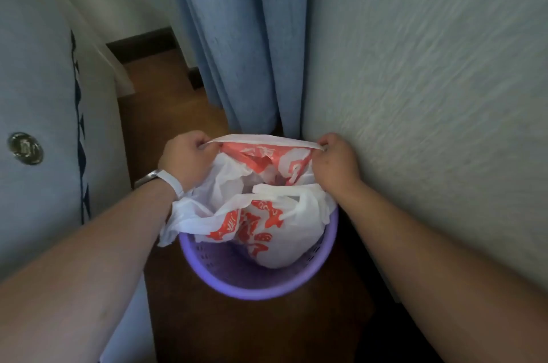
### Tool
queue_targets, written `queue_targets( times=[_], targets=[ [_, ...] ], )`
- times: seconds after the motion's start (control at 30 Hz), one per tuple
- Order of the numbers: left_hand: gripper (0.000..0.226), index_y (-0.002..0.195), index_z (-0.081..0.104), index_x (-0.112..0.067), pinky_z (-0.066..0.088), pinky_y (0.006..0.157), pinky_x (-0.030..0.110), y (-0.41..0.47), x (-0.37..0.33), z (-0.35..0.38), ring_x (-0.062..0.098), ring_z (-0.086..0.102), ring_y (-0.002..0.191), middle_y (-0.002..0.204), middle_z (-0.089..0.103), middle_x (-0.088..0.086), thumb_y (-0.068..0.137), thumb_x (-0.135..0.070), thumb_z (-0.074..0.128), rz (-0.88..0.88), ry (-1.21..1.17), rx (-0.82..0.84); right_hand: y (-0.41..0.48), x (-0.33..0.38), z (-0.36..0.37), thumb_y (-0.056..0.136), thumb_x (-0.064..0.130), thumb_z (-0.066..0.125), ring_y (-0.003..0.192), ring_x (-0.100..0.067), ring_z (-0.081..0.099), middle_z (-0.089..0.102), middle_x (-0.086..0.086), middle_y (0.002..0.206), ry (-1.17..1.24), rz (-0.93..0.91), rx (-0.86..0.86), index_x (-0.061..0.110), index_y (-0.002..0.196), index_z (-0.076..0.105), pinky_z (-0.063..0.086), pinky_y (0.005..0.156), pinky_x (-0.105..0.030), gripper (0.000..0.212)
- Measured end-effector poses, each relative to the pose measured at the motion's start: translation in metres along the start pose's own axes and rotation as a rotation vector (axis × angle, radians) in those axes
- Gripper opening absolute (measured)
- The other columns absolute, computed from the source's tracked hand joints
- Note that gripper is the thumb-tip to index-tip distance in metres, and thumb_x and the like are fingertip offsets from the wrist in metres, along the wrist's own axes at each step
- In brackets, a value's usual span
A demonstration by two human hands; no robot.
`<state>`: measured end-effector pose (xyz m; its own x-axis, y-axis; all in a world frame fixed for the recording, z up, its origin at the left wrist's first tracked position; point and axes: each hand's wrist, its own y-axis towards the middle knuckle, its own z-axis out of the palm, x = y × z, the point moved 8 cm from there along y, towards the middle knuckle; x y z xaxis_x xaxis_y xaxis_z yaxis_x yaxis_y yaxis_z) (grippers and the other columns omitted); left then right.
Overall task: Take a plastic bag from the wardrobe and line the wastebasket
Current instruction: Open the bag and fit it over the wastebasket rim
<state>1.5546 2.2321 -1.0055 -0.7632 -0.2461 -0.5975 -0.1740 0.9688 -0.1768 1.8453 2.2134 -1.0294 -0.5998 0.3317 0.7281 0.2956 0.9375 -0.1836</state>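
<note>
A purple perforated wastebasket [258, 285] stands on the dark wooden floor below me. A white plastic bag with red print [267, 214] hangs partly inside it, its body bulging into the basket and one handle loop lying loose on top. My left hand [186, 158] pinches the far edge of the bag's mouth at the left. My right hand [336, 159] pinches the same edge at the right. The edge is stretched taut between both hands above the basket's far rim. The far rim is hidden by the bag.
A pale textured wall [430, 95] rises close on the right. Blue curtains [243, 36] hang straight ahead behind the basket. White bedding with a dark pattern [59, 125] stands close on the left. Wooden floor [166, 107] runs between them.
</note>
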Motion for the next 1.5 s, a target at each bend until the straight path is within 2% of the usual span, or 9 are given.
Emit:
queue_targets(
  times=[0.27,0.47,0.57,0.67,0.8,0.9,1.13,1.37,1.5],
  targets=[
    [0.014,0.079,0.072,-0.019,0.058,0.079,0.041,0.011,0.051,-0.008,0.028,0.065,0.079,0.081,0.071,0.005,0.084,-0.032,0.074,-0.123,-0.143,0.062,0.028,-0.015,0.023,0.079,0.023,0.072,0.066,-0.016,0.058,0.061,0.0,0.06,0.179,0.19,0.187,0.014,0.059,0.064,0.05,0.064,-0.034,0.023],
    [0.019,0.08,0.072,-0.013,0.054,0.074,0.035,0.007,0.067,0.002,0.027,0.063,0.076,0.082,0.07,0.008,0.089,-0.029,0.068,-0.138,0.015,0.093,0.011,-0.03,0.033,0.102,0.022,0.046,0.113,-0.031,0.058,0.059,-0.021,0.13,0.119,0.326,0.404,-0.002,0.125,0.058,0.045,0.089,-0.033,0.035],
    [0.01,0.08,0.069,-0.017,0.042,0.07,0.028,0.004,0.07,0.001,0.024,0.059,0.075,0.086,0.068,0.01,0.089,-0.022,0.066,-0.101,0.153,0.159,0.002,-0.043,0.035,0.103,0.011,0.04,0.119,-0.03,0.053,0.056,-0.021,0.133,0.132,0.381,0.417,-0.004,0.126,0.057,0.041,0.094,-0.035,0.032],
    [0.006,0.089,0.067,-0.018,0.045,0.076,0.03,-0.003,0.071,-0.01,0.024,0.062,0.084,0.09,0.067,0.006,0.086,-0.021,0.071,-0.171,-0.04,0.141,-0.007,-0.038,0.039,0.092,0.014,0.061,0.095,-0.025,0.062,0.069,-0.011,0.093,0.23,0.339,0.447,0.01,0.089,0.068,0.05,0.082,-0.036,0.009],
    [0.024,0.105,0.066,-0.019,0.046,0.078,0.025,-0.005,0.053,-0.036,0.02,0.062,0.094,0.098,0.065,-0.001,0.083,-0.012,0.073,-0.21,-0.291,-0.022,-0.015,-0.017,0.019,0.079,0.03,0.072,0.095,-0.022,0.07,0.074,-0.003,0.099,0.383,0.272,0.39,0.022,0.101,0.071,0.056,0.091,-0.044,0.023],
    [0.017,0.096,0.067,-0.024,0.044,0.078,0.023,-0.015,0.016,-0.039,0.018,0.063,0.094,0.095,0.066,-0.004,0.083,-0.013,0.071,-0.074,-0.239,-0.049,-0.022,0.0,-0.003,0.086,0.037,0.065,0.107,-0.013,0.062,0.067,0.005,0.118,0.164,0.089,0.304,0.023,0.118,0.066,0.049,0.099,-0.035,0.035],
    [0.007,0.08,0.071,-0.035,0.057,0.078,0.04,-0.071,-0.029,-0.028,0.014,0.067,0.078,0.079,0.071,-0.011,0.081,-0.041,0.072,0.155,-0.024,0.231,-0.072,0.047,-0.024,0.089,0.048,0.057,0.098,-0.011,0.062,0.066,0.008,0.105,0.03,-0.317,0.407,0.028,0.103,0.07,0.05,0.091,-0.036,0.028],
    [0.022,0.103,0.066,-0.034,0.054,0.078,0.031,-0.123,-0.023,-0.029,0.009,0.062,0.084,0.09,0.064,-0.013,0.084,-0.047,0.068,0.212,0.339,0.426,-0.119,0.038,-0.029,0.08,0.057,0.064,0.109,-0.012,0.058,0.063,0.008,0.121,-0.18,-0.414,0.537,0.036,0.118,0.062,0.049,0.096,-0.036,0.043],
    [0.005,0.085,0.067,-0.035,0.054,0.079,0.032,-0.152,-0.026,-0.03,0.01,0.064,0.083,0.085,0.069,-0.013,0.089,-0.035,0.064,0.222,0.372,0.433,-0.142,0.02,-0.03,0.076,0.056,0.065,0.108,-0.016,0.061,0.066,0.007,0.119,-0.289,-0.397,0.576,0.034,0.119,0.062,0.051,0.093,-0.035,0.048]
  ],
)
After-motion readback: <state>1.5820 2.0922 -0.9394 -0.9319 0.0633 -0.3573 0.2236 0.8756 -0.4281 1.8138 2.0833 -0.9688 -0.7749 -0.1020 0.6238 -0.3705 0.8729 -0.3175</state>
